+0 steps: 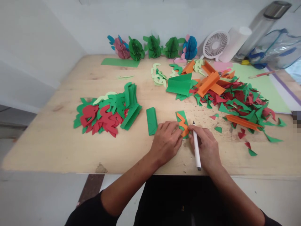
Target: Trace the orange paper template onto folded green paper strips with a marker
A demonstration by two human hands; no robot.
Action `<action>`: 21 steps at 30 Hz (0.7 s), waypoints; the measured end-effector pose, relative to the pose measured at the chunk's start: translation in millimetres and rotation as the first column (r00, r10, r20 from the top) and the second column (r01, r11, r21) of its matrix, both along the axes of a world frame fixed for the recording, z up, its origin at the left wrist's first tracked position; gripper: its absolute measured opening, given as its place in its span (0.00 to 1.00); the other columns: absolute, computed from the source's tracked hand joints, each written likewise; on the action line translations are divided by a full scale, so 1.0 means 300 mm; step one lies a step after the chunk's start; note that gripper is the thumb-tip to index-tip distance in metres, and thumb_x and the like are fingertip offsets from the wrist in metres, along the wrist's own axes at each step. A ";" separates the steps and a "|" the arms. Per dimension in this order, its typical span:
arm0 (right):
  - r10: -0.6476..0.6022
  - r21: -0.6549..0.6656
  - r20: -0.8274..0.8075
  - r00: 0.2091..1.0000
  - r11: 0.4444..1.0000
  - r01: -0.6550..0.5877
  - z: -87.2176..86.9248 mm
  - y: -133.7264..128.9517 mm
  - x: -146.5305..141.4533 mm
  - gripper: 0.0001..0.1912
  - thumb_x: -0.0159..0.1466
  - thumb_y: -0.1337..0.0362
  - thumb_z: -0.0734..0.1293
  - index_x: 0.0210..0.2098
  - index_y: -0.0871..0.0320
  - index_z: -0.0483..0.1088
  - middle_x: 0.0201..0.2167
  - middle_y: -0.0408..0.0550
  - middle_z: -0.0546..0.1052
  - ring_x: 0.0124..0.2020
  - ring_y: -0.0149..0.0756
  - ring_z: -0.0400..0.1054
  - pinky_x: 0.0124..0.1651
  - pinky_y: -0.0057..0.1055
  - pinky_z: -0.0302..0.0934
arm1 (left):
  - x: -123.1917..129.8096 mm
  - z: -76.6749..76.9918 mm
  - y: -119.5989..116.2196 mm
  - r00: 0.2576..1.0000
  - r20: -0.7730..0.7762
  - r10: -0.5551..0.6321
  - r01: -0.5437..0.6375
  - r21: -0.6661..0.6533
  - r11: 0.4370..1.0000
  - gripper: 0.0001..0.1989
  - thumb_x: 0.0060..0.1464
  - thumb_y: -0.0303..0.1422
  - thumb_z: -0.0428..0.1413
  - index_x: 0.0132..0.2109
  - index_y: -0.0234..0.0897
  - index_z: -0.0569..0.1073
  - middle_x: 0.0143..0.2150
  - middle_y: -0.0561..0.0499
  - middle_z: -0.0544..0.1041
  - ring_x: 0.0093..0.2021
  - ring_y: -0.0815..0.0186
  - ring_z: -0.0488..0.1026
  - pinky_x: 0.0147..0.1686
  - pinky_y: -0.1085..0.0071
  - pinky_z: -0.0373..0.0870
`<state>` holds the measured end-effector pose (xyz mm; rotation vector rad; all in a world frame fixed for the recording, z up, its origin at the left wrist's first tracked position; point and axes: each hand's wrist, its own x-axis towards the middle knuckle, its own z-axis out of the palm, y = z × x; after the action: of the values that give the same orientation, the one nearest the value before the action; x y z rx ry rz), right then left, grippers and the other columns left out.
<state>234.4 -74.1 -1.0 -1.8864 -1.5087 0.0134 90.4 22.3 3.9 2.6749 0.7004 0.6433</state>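
Observation:
My left hand [166,139] is closed, its bent fingertips pressing at the left edge of a zigzag orange paper cutout [185,129]. Under that cutout lies a folded green paper piece [182,114], partly covered by my fingers. Held in my right hand [208,147] is a white marker pen [197,152], its dark tip pointing away from me. The right thumb and index finger meet the cutout's right edge. Just left of my left hand, another folded green strip [151,121] lies flat on the table.
A pile of red cutouts [103,119] and green cutouts [115,102] lies to the left. Red and green scraps [244,103] and orange folded strips [209,83] spread at right. Honeycomb paper figures [152,47], a small fan [215,45] and a bottle [261,31] stand at the back.

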 end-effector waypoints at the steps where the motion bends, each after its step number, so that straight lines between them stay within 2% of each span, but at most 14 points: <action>1: 0.000 0.003 0.001 1.000 1.000 0.000 -0.001 0.000 0.000 0.12 0.67 0.64 0.62 0.48 0.56 0.72 0.36 0.50 0.79 0.39 0.41 0.72 0.43 0.37 0.67 | 0.000 0.000 -0.001 1.000 0.005 0.000 0.000 0.004 1.000 0.06 0.60 0.28 0.51 0.37 0.35 0.73 0.48 0.43 0.74 0.47 0.56 0.69 0.46 0.58 0.66; 10: 0.004 0.014 -0.017 1.000 1.000 -0.003 0.000 0.000 -0.006 0.12 0.67 0.65 0.61 0.48 0.57 0.72 0.36 0.50 0.79 0.38 0.40 0.73 0.43 0.38 0.68 | -0.005 0.002 -0.009 1.000 0.010 -0.020 0.019 0.057 0.998 0.08 0.62 0.28 0.49 0.38 0.34 0.72 0.46 0.44 0.76 0.44 0.58 0.70 0.45 0.59 0.68; 21: -0.002 -0.001 -0.010 1.000 1.000 0.002 -0.011 -0.003 -0.004 0.11 0.68 0.65 0.62 0.48 0.54 0.72 0.35 0.48 0.79 0.38 0.40 0.73 0.42 0.38 0.67 | -0.002 -0.013 -0.015 0.998 0.064 -0.006 -0.002 0.129 0.992 0.11 0.64 0.29 0.48 0.39 0.34 0.74 0.47 0.42 0.76 0.44 0.58 0.71 0.44 0.58 0.69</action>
<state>233.1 -74.9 -4.3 -1.8858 -1.5004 0.0221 89.8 17.8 0.0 2.7572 0.6598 0.7957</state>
